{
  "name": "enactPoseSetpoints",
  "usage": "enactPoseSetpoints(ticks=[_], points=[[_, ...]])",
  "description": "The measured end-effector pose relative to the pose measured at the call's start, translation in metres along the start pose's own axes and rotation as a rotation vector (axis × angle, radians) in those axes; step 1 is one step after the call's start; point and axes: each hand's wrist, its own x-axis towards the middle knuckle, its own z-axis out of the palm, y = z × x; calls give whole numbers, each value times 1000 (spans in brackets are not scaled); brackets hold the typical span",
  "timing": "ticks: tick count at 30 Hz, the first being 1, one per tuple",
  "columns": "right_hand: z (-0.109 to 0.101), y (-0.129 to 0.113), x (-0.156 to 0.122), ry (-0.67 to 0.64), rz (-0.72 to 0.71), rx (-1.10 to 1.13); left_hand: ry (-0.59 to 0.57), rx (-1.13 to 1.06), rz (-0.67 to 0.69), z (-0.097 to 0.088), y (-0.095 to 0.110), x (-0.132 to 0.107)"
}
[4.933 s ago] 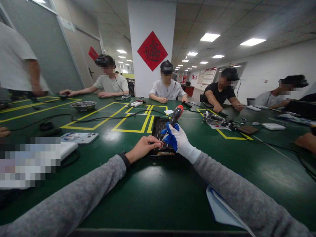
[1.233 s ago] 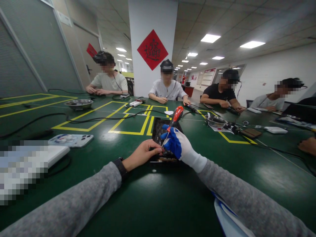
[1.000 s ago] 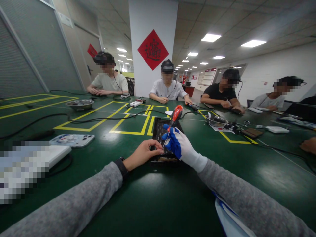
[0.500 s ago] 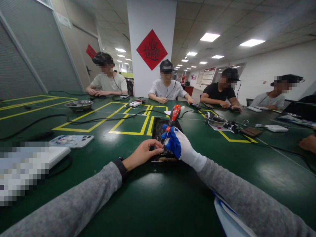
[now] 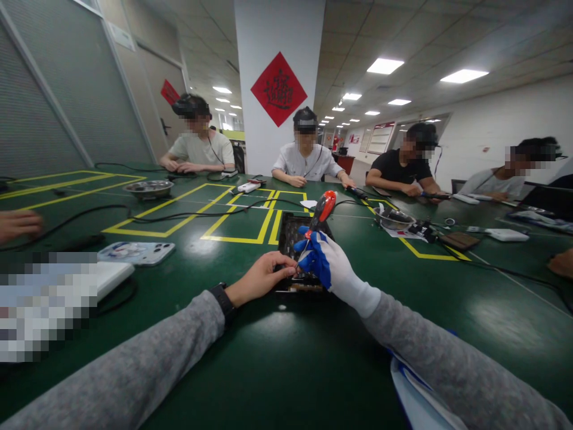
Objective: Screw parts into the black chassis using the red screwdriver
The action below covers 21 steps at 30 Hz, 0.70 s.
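Note:
In the head view a black device casing (image 5: pixel 290 230) lies on the table in front of me, its inner parts exposed. My right hand (image 5: pixel 329 263), in a white glove with blue fingers, is closed around a red and dark-grey screwdriver (image 5: pixel 323 210). The tool leans with its handle up and right, and its thin shaft points down toward the casing. My bare left hand (image 5: pixel 264 276) reaches over the casing's near left edge, thumb and forefinger pinched by the screwdriver's tip. Whatever sits between those fingertips is too small to make out.
A phone (image 5: pixel 136 253) and a white box (image 5: pixel 110 275) lie left. Metal bowls (image 5: pixel 149 189) (image 5: pixel 394 218) stand farther off, and black cables (image 5: pixel 192 214) cross the green table (image 5: pixel 250 370). Several people sit opposite; another person's hand (image 5: pixel 20 226) shows at the left edge.
The screwdriver's handle leans farther right, with my right hand slightly turned. My left hand stays pinched at the tip. Another person's hand has come in at the left edge. The view has shifted slightly.

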Motion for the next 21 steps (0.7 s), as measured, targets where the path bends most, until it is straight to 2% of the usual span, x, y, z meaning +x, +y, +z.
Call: enactPoseSetpoints(ticks=[8, 13, 17, 21], points=[[4, 2, -5, 41, -84, -63, -22, -47, -13, 3, -7, 6], [1, 4, -4, 83, -99, -74, 22, -62, -56, 5, -6, 4], [1, 2, -5, 69, -71, -71, 56, -85, -92, 6, -3, 1], [2, -2, -5, 66, -2, -26, 43, -93, -112, 6, -1, 0]])
